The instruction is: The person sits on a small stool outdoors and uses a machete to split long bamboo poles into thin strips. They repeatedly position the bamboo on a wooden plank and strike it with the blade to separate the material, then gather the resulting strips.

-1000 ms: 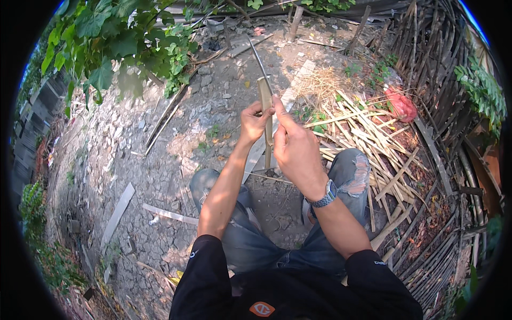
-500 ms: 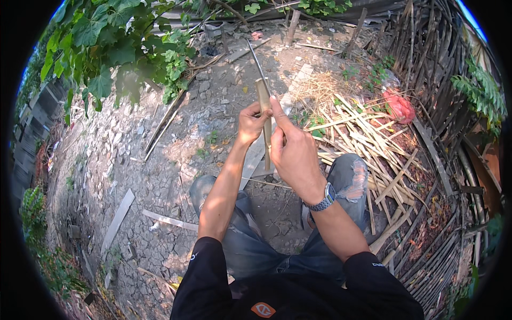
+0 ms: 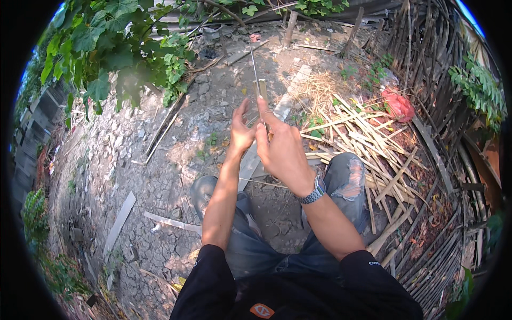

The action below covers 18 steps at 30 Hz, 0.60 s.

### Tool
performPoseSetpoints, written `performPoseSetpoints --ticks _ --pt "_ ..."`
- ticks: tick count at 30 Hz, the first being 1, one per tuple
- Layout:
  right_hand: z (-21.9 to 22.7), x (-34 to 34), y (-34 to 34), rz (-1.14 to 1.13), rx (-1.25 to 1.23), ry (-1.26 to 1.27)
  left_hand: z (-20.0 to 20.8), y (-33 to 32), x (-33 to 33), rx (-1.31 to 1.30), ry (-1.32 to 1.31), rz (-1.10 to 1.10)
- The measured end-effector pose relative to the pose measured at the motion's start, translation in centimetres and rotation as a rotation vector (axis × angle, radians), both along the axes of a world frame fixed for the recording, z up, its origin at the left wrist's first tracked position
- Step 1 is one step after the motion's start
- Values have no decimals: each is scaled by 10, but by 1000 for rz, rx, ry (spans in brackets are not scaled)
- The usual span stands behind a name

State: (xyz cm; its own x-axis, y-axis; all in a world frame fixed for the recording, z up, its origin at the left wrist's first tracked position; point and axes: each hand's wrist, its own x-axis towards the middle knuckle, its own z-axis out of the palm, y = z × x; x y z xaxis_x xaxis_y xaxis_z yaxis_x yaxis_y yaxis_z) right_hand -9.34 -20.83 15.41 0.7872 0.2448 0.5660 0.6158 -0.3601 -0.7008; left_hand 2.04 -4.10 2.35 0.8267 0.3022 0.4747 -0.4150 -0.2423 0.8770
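A long, thin-bladed knife (image 3: 254,65) points away from me, and my right hand (image 3: 284,152) is closed on it with the index finger stretched along the blade. Its handle is hidden inside the fist. Just under the blade is the top of a bamboo piece (image 3: 263,89), standing roughly upright; the right hand covers its lower part. My left hand (image 3: 242,127) is beside the bamboo on the left, fingers raised and apart from the thumb. Whether that thumb touches the bamboo cannot be seen behind the right hand.
Split bamboo strips (image 3: 368,141) lie piled to the right, by dry shavings (image 3: 314,88) and a red plastic bag (image 3: 399,105). A flat board (image 3: 293,93) lies ahead. Stacked sticks (image 3: 426,58) line the right side; leafy branches (image 3: 114,42) hang at upper left.
My left hand has opened its fingers from around the bamboo. My right hand has shifted slightly left and down with the knife, whose blade now stands more upright across the bamboo's top.
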Motion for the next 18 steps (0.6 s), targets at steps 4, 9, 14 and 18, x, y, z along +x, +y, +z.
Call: performPoseSetpoints --ticks 4,9,14,18 --pt "-4 6 -6 11 71 69 25 -34 -83 -314 115 -84" --pt "-1 6 -8 -27 -16 32 41 -88 -164 -597 70 -369" --pt "4 6 -18 -89 -43 16 41 -98 -154 -497 12 -340" --pt "0 12 -35 -23 -23 29 48 -117 -146 -287 -45 -172"
